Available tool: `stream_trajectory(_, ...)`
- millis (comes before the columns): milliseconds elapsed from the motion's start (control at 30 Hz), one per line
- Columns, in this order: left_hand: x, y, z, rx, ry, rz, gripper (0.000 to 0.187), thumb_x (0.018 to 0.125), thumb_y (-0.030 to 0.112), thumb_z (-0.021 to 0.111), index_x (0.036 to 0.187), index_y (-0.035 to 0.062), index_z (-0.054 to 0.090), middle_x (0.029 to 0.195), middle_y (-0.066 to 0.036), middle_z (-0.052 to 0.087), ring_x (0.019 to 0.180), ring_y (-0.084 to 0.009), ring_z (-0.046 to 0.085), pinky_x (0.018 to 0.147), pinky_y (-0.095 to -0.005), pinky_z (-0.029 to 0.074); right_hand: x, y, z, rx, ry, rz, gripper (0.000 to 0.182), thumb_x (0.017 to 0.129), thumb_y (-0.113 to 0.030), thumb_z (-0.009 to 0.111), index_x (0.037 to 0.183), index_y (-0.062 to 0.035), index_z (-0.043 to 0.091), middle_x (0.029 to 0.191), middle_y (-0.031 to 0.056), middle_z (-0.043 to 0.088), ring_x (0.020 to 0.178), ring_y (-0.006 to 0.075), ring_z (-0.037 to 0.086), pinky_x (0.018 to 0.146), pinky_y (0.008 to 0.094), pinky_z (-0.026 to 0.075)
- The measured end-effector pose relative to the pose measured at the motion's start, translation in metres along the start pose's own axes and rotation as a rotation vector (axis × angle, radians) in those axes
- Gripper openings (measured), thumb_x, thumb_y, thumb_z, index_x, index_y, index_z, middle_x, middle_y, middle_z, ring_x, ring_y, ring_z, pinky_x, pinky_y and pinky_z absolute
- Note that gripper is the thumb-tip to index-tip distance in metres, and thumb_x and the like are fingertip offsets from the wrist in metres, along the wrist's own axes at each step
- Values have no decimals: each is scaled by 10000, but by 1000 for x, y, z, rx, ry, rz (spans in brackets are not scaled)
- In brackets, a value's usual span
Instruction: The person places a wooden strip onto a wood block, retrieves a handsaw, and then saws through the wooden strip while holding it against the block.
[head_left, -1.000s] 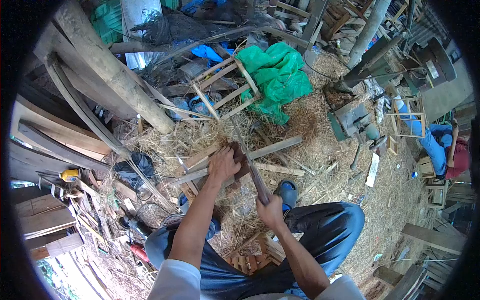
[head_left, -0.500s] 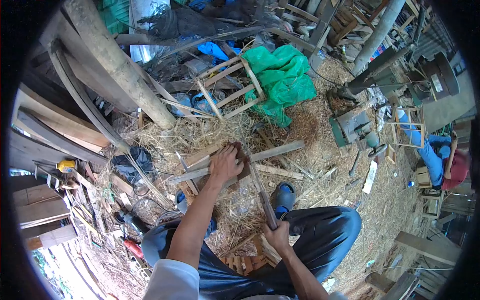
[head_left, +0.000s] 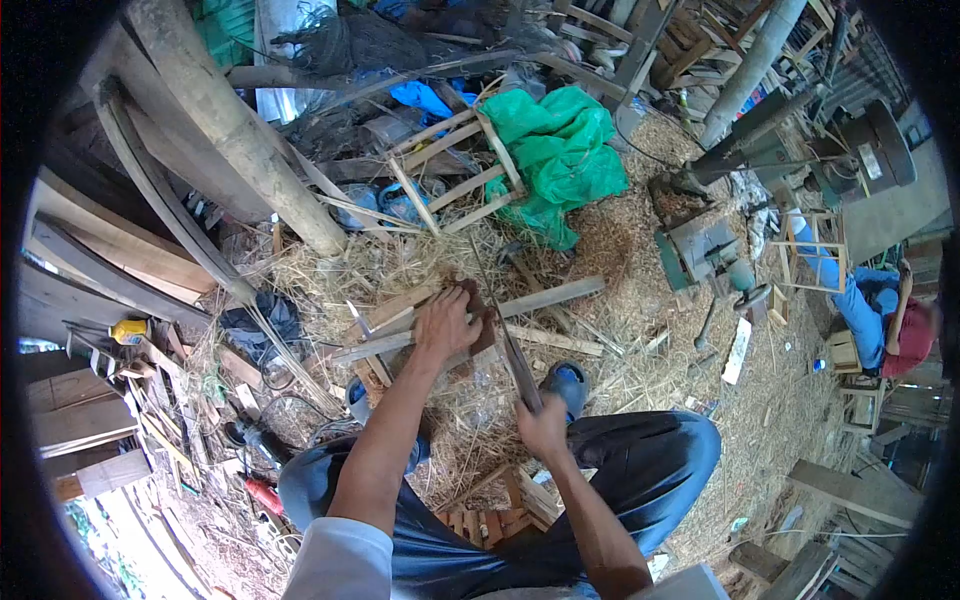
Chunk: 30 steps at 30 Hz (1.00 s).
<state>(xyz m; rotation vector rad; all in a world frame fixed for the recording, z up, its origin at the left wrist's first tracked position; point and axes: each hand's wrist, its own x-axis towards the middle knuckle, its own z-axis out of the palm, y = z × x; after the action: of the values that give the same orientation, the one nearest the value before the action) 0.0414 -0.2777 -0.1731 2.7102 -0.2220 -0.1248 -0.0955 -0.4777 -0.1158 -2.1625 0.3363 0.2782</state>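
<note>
Nearer wood block (head_left: 487, 346) now: your right hand (head_left: 543, 428), wrapped around rear of handsaw (head_left: 520, 375). Saw lies along block's right side; your left hand (head_left: 445, 325) presses block. Likely light, stiff lengthwise, bendy sideways; hold at rear, fingers off edge.

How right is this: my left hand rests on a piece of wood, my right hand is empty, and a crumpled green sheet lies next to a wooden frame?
The right hand isn't empty: the head view shows it gripping a long tool. The left hand does rest on a piece of wood, and the green sheet lies next to the wooden frame.
</note>
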Motion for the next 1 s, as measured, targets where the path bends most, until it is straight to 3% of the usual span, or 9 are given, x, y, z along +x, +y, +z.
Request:
stream_trajectory(100, 8, 9, -25, -78, -226, -114, 609, 758, 296, 654, 1258, -38, 551, 1338, -216, 532, 1276, -340, 475, 1095, -414, 356, 28, -47, 3, 23, -60, 72, 300, 784, -177, 673, 665, 79, 572, 502, 183, 495, 452, 218, 493, 482, 407, 396)
stream_trajectory(133, 7, 8, -26, -77, -221, -116, 609, 758, 296, 654, 1258, -38, 551, 1338, -216, 532, 1276, -340, 475, 1095, -414, 356, 15, -29, 0, -48, -62, 44, 367, 768, -223, 715, 685, 116, 601, 565, 285, 553, 592, 414, 644, 521, 438, 465)
stream_trajectory(200, 3, 6, -20, -87, -148, -34, 616, 761, 299, 644, 1270, -35, 542, 1358, -205, 519, 1291, -334, 460, 1105, -409, 344, -34, -17, -21, 22, -37, -16, 347, 766, -210, 714, 690, 112, 609, 564, 277, 560, 591, 411, 643, 532, 428, 472)
stream_trajectory(267, 2, 5, -15, -68, -115, -33, 622, 762, 299, 639, 1277, -34, 536, 1368, -203, 510, 1297, -335, 453, 1111, -407, 337, -73, -20, -41, 6, -74, 101, 296, 780, -186, 677, 655, 65, 581, 505, 184, 493, 434, 264, 484, 484, 412, 411)
stream_trajectory(467, 7, 7, -23, -62, -259, -104, 629, 734, 234, 623, 1287, -48, 520, 1378, -218, 494, 1291, -350, 454, 1103, -401, 351, 24, -60, 1, -28, -24, 16, 322, 799, -183, 669, 648, 88, 585, 528, 248, 537, 493, 359, 602, 508, 439, 436)
stream_trajectory(633, 3, 0, -5, -46, -87, 6, 633, 738, 255, 643, 1280, -46, 520, 1346, -222, 520, 1273, -337, 476, 1088, -407, 364, -60, -50, -41, -36, -30, -101, 334, 795, -186, 677, 624, 85, 583, 495, 236, 523, 448, 323, 596, 470, 437, 424)
stream_trajectory(800, 0, 9, -14, -85, -71, -16, 620, 754, 265, 638, 1275, -50, 517, 1340, -238, 519, 1276, -334, 474, 1104, -412, 340, -11, -54, -20, -21, -57, 59, 361, 797, -219, 679, 632, 88, 583, 499, 236, 525, 451, 289, 605, 460, 438, 414)
stream_trajectory(867, 2, 3, -9, -46, -114, -15, 627, 742, 239, 644, 1281, -55, 514, 1354, -232, 507, 1283, -340, 463, 1105, -408, 344, 37, -60, 9, -32, 17, 76, 359, 795, -226, 672, 661, 96, 591, 515, 242, 532, 479, 309, 620, 477, 432, 426)
stream_trajectory(1000, 7, 4, -12, 0, -163, -24, 620, 737, 210, 635, 1278, -69, 512, 1355, -227, 509, 1280, -348, 464, 1105, -406, 346, -29, -48, -19, 13, 5, -55, 325, 798, -207, 671, 703, 98, 613, 532, 254, 533, 530, 369, 631, 505, 428, 449)
